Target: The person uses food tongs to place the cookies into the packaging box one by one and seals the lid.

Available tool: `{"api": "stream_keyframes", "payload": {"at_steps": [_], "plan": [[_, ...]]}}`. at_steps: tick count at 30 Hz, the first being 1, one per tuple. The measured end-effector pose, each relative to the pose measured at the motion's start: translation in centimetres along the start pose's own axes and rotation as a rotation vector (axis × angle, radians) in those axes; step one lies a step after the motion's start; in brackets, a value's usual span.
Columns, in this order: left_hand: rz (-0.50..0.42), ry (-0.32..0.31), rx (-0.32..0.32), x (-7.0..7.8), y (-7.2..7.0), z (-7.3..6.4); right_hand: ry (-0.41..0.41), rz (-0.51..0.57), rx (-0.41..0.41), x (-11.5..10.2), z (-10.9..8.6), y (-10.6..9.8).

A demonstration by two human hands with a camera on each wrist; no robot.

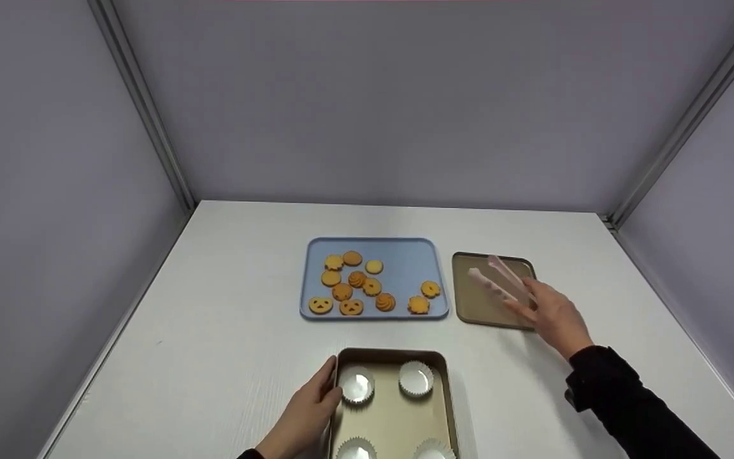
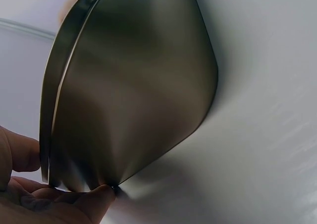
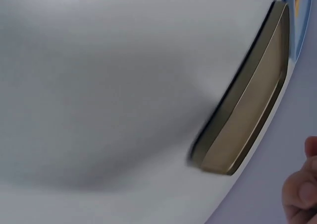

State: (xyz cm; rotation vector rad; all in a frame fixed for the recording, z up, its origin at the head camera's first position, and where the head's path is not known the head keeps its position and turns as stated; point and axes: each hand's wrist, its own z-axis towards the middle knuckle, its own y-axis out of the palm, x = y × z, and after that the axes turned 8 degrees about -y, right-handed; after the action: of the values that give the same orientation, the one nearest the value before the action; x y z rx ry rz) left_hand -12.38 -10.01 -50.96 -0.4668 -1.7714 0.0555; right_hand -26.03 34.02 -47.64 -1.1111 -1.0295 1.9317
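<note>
My left hand (image 1: 306,408) grips the left side of a gold rectangular baking tin (image 1: 386,414) near the front of the table. In the left wrist view, the thumb lies at the tin's rim and the fingers touch its outer wall (image 2: 129,95). Inside the tin stand several white fluted cupcake liners (image 1: 416,378). Farther right, my right hand (image 1: 558,319) holds pale pink tongs (image 1: 493,285), their arms spread with nothing between the tips. The tongs hang above a shallow gold tray (image 1: 476,312). The right wrist view shows only part of the hand (image 3: 302,194); the tongs are not seen there.
Behind the tin, a blue tray (image 1: 405,261) carries several cookies (image 1: 342,292) of different shapes, mostly toward its left and front. The shallow gold tray is just right of it. Grey panels (image 1: 373,102) stand at the back and both sides of the white table (image 1: 214,331).
</note>
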Motion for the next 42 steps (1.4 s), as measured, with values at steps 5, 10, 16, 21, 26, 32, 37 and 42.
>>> {"api": "stream_keyframes", "payload": {"at_steps": [5, 10, 16, 21, 26, 32, 37, 42], "plan": [[-0.008, -0.003, 0.004, 0.0, 0.0, -0.2, -0.085, 0.003, -0.067, -3.2, 1.4, 2.1], [-0.015, 0.012, 0.004, 0.0, 0.0, -0.3, -0.099, 0.005, -0.160, -5.5, 2.4, 3.6], [-0.032, -0.001, -0.005, 0.0, 0.0, -0.2, -0.139, -0.016, -0.201, -7.1, 3.0, 5.0], [-0.025, -0.002, 0.006, -0.1, 0.2, -0.3, -0.133, -0.045, -0.256, -7.6, 3.4, 5.4], [0.024, 0.014, 0.063, -0.1, 0.5, -0.5, -0.142, -0.065, -0.277, -7.8, 3.7, 5.4], [0.057, 0.009, 0.085, 0.2, 0.7, -0.6, -0.221, -0.114, -0.230, -7.5, 3.6, 5.2], [0.055, -0.005, 0.082, 0.3, 0.6, -0.6, -0.285, -0.155, -0.184, -7.2, 3.3, 5.2], [0.055, 0.010, 0.082, 0.3, 0.6, -0.5, -0.351, -0.169, -0.102, -7.1, 2.9, 4.8]]}}
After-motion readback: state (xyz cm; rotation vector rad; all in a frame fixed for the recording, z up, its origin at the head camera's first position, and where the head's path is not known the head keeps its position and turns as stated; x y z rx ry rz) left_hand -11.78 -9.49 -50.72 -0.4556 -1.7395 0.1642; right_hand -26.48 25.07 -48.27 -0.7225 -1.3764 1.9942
